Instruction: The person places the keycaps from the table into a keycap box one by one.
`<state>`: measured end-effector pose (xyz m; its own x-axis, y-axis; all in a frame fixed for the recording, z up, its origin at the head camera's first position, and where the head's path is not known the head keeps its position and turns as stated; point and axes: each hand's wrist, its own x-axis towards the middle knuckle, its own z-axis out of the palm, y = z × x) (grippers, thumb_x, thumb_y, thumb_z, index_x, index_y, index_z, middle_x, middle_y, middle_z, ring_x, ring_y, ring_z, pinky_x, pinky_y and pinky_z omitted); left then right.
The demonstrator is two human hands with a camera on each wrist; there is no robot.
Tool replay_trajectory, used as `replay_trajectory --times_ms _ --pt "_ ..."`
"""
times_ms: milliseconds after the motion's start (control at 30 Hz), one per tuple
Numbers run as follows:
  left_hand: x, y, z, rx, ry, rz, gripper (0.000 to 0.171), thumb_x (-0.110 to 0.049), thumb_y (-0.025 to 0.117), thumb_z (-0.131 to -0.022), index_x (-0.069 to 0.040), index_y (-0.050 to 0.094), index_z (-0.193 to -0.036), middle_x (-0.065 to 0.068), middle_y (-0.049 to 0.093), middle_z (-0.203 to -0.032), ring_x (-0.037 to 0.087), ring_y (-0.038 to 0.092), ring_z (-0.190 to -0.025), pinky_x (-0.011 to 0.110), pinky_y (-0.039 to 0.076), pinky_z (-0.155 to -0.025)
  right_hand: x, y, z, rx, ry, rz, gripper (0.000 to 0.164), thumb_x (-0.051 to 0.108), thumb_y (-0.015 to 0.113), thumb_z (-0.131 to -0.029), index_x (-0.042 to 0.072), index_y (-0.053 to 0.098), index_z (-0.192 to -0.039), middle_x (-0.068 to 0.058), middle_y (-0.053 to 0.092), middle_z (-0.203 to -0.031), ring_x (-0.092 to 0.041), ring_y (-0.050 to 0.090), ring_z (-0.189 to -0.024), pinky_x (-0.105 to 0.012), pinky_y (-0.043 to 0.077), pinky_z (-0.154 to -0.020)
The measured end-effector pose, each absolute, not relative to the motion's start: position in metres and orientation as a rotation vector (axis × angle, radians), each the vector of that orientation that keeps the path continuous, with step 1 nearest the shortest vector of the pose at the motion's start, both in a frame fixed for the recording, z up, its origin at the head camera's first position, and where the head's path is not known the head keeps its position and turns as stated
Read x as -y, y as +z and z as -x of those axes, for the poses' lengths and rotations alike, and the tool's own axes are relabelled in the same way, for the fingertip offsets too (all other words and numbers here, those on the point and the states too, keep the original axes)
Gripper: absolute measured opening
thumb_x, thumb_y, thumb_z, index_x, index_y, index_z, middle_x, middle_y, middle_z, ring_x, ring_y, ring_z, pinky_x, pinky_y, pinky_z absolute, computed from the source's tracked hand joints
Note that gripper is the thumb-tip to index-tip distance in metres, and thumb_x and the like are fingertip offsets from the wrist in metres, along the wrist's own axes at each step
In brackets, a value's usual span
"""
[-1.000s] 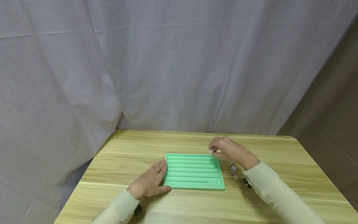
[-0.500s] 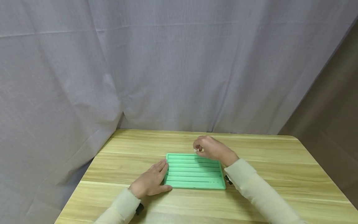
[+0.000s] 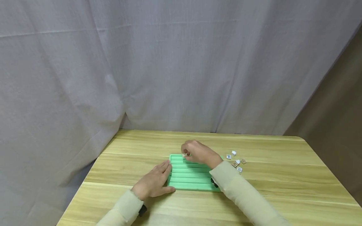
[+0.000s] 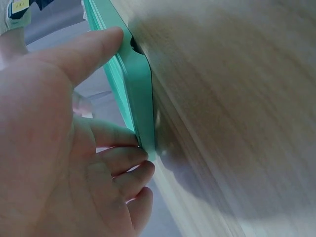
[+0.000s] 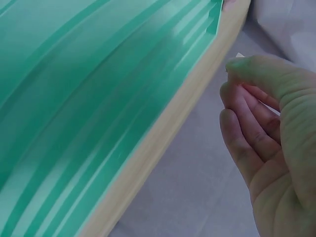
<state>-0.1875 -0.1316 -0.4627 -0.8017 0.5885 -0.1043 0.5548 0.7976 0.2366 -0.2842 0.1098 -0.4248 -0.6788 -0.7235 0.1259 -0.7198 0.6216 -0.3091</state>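
A light green tray (image 3: 190,180) with long parallel ridges lies on the wooden table. My left hand (image 3: 154,182) rests against its left side, fingers stretched along the edge and thumb at the near corner. In the left wrist view, the thumb and fingertips touch the green side wall (image 4: 137,94). My right hand (image 3: 201,153) is over the tray's far left part, pinching a small square tile (image 3: 184,154) between thumb and fingers. Most of that tile is hidden in the right wrist view, where only a pale corner shows past the thumb. The right forearm covers the tray's right end.
Several small square tiles, such as a white one (image 3: 228,156) and a brown one (image 3: 243,161), lie loose on the table right of the tray. A grey curtain (image 3: 175,69) hangs behind the table's far edge. Both wrists carry dark straps.
My right hand has moved left across the tray's far side with the tile pinched in it. Loose tiles on the right show again from behind the arm. The left hand has stayed put.
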Motion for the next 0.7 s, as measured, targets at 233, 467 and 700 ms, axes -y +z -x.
replay_trajectory --times_ms 233,467,700 --pt "0.131 -0.464 0.187 -2.809 0.276 -0.885 0.094 -0.052 0.069 -0.099 0.008 0.033 -0.161 0.024 0.026 -0.173 0.036 0.030 -0.161 0.051 0.032 -0.131 -0.085 -0.428 0.289 -2.800 -0.495 1.236 0.008 0.007 0.078 -0.095 0.011 0.072 -0.092 -0.001 0.072 -0.092 -0.011 0.064 -0.081 -0.021 0.056 -0.071" --pt "0.127 -0.461 0.188 -2.805 0.253 -0.890 0.094 -0.052 0.071 -0.098 0.008 0.035 -0.161 0.025 0.027 -0.172 0.036 0.030 -0.161 0.051 0.032 -0.131 -0.074 -0.437 0.298 -2.815 -0.446 1.192 0.008 0.006 0.078 -0.094 0.010 0.073 -0.089 0.001 0.073 -0.088 -0.007 0.062 -0.078 -0.022 0.057 -0.071" --pt "0.123 -0.462 0.189 -2.790 0.243 -0.877 0.095 -0.054 0.069 -0.099 0.007 0.032 -0.162 0.024 0.025 -0.173 0.035 0.029 -0.162 0.050 0.032 -0.132 -0.069 -0.444 0.302 -2.789 -0.429 1.174 0.009 0.004 0.080 -0.093 0.008 0.074 -0.088 -0.001 0.074 -0.087 -0.008 0.060 -0.076 -0.023 0.057 -0.071"
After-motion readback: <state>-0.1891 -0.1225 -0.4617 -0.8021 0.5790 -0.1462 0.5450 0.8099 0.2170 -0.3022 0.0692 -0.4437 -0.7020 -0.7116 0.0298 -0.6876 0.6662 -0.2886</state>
